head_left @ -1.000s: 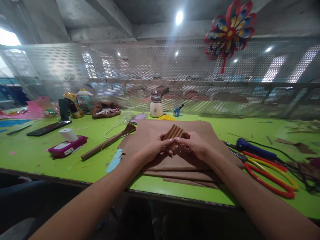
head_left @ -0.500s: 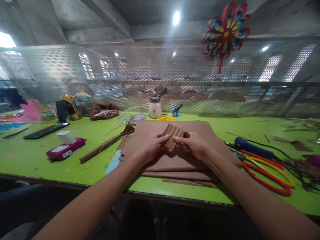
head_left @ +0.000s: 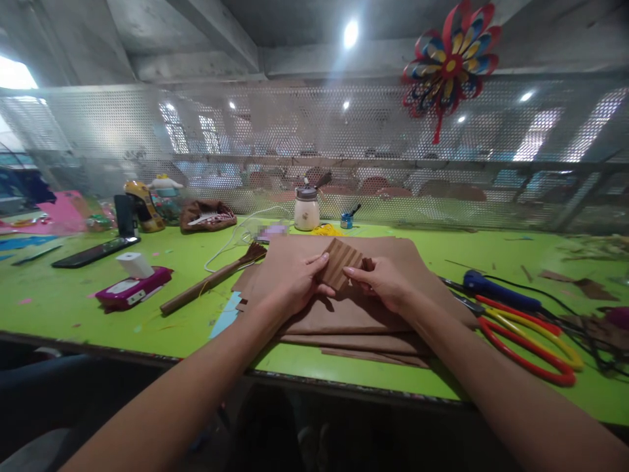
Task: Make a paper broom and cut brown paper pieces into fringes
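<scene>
A small piece of brown striped paper [head_left: 339, 263], which looks pleated, is held up between my two hands. My left hand [head_left: 305, 282] grips its left edge, thumb on top and fingers beneath. With thumb and fingers pinched, my right hand [head_left: 381, 280] holds its right side, where a darker bit of the paper sticks up. Both hands are just above a stack of large brown paper sheets [head_left: 354, 321] on the green table. To the left of the stack lies a rolled brown paper stick [head_left: 211, 280] with a frayed, fringed end.
Scissors [head_left: 531, 334] with red and yellow handles and a blue-handled tool [head_left: 501, 292] with a cord lie at the right. A purple power strip [head_left: 132, 288] and a phone [head_left: 95, 252] lie at the left. A jar [head_left: 306, 211] stands behind the stack.
My left thumb has slid back to the paper's left edge, and the left fingers have spread a little. The paper is turned slightly. The whole view has shifted a little.
</scene>
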Tool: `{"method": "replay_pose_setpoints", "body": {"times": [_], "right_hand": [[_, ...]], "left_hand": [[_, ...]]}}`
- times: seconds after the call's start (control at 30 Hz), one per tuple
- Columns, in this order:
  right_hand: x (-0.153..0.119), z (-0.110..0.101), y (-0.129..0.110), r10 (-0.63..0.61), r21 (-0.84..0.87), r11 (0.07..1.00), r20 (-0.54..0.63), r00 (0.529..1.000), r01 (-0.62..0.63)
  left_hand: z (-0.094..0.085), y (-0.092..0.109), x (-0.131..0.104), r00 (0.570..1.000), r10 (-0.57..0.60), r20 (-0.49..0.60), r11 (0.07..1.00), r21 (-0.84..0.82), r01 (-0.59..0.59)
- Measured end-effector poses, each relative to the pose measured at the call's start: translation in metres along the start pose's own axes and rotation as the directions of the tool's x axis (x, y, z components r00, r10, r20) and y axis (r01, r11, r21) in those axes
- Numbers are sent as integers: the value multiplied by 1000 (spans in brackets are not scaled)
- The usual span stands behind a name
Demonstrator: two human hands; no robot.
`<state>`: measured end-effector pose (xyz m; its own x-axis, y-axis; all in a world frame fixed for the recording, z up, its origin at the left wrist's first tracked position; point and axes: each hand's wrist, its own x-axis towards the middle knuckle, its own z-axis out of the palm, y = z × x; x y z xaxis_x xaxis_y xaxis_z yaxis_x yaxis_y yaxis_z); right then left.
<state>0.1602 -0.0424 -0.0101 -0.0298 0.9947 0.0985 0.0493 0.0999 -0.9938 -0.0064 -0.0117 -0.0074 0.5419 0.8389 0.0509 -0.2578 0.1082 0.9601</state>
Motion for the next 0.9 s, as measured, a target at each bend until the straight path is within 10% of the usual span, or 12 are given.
{"method": "replay_pose_setpoints", "body": {"times": [0.7,0.9], "right_hand": [[15,-8,12,-8,156,988,-35,999,13],[4,-63,-32,-38,36,998,-153,988,44]], "left_hand": [[-5,-4,7,998,-17,-55,997,-71,13],[-5,-6,10,998,-17,-65,1000,-24,16]]}}
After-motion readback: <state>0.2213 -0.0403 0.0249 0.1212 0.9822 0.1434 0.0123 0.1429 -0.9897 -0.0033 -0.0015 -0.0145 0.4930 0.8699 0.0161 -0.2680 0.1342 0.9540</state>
